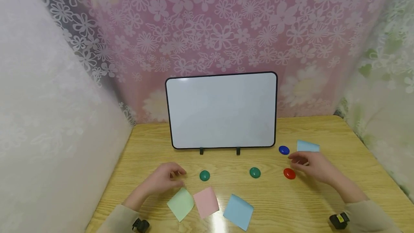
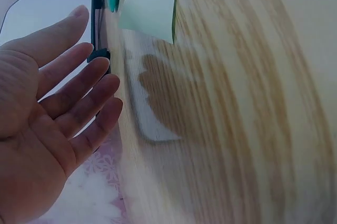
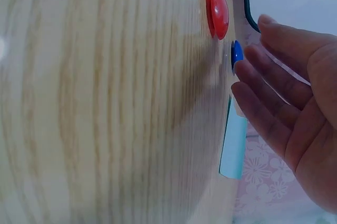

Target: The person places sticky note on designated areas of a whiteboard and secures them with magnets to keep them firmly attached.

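Note:
My left hand (image 1: 165, 178) hovers above the table's left side with relaxed fingers and holds nothing. Closest to it are a light green sticky note (image 1: 181, 204) and a green round magnet (image 1: 205, 175). My right hand (image 1: 315, 166), also holding nothing, hangs over the right side, its fingers loosely bent. Beside its fingertips lie a red round magnet (image 1: 289, 173) and a blue round magnet (image 1: 284, 150). Just behind that hand is a light blue sticky note (image 1: 308, 146), partly covered by it. In the left wrist view the palm (image 2: 37, 155) and spread fingers show plainly.
A white board (image 1: 223, 110) with a black frame stands at the back on two small black feet. Another green magnet (image 1: 255, 172) lies in front of it. A pink sticky note (image 1: 206, 202) and a second blue note (image 1: 238, 212) lie near the front. Floral curtains surround the wooden table (image 1: 275, 204).

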### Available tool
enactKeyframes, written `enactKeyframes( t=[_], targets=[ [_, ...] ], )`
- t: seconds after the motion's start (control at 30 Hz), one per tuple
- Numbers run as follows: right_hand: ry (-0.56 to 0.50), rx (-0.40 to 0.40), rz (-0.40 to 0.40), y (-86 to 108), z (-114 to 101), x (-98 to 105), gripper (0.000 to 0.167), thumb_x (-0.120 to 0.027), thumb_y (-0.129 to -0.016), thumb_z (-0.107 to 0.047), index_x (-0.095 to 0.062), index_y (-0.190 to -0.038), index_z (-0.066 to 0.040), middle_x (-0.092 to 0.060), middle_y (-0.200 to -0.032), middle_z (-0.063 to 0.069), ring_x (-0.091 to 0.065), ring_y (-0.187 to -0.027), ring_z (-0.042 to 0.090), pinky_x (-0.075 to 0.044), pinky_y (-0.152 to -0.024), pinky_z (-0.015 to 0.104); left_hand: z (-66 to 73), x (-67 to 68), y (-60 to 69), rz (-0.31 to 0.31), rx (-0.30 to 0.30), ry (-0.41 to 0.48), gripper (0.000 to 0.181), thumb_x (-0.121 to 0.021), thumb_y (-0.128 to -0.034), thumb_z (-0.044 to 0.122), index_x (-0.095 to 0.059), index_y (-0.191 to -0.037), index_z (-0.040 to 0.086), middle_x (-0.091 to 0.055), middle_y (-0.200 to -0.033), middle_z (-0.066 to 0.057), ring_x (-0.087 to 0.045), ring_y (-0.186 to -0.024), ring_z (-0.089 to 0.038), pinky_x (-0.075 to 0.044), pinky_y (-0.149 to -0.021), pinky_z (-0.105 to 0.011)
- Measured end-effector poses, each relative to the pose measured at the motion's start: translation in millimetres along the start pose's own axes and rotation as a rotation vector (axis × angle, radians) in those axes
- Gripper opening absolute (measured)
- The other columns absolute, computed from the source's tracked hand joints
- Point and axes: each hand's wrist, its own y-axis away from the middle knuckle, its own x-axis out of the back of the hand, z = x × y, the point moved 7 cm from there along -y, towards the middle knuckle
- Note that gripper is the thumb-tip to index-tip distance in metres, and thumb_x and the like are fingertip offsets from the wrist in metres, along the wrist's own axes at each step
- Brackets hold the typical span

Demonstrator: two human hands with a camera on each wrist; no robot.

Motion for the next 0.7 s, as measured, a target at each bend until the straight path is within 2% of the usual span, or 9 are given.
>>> enactKeyframes(
  t=[0.27, 0.53, 0.7],
  targets=[
    [0.010, 0.020, -0.087, 5.7, 1, -3, 0.038, -0.083, -0.097, -0.032, -0.076, -0.124, -0.006, -0.073, -0.105, -0.010, -0.067, -0.092, 0.005, -0.060, -0.078, 0.029, 9.2, -4.1, -1.3, -0.032, -0.054, -0.092, 0.034, -0.092, -0.0877, 0.018, -0.079, -0.117, 0.006, -0.074, -0.109, -0.001, -0.066, -0.097, -0.020, -0.058, -0.085, -0.037],
    [0.029, 0.082, -0.106, 10.6, -4, -3, 0.038, -0.086, -0.093, -0.031, -0.077, -0.122, -0.008, -0.076, -0.112, -0.002, -0.069, -0.092, 0.009, -0.060, -0.076, 0.030, 15.0, -7.4, -1.6, -0.066, -0.083, -0.135, 0.035, -0.093, -0.0862, 0.019, -0.079, -0.116, 0.007, -0.075, -0.108, 0.001, -0.065, -0.094, -0.015, -0.057, -0.084, -0.034],
    [0.027, 0.100, -0.106, 12.4, -8, -1, 0.042, -0.089, -0.090, -0.034, -0.077, -0.121, -0.009, -0.076, -0.114, 0.000, -0.070, -0.092, 0.013, -0.060, -0.074, 0.029, 16.6, -8.7, -1.7, -0.082, -0.078, -0.153, 0.035, -0.094, -0.0854, 0.020, -0.079, -0.116, 0.009, -0.073, -0.107, 0.004, -0.064, -0.093, -0.013, -0.056, -0.084, -0.032]
  ],
)
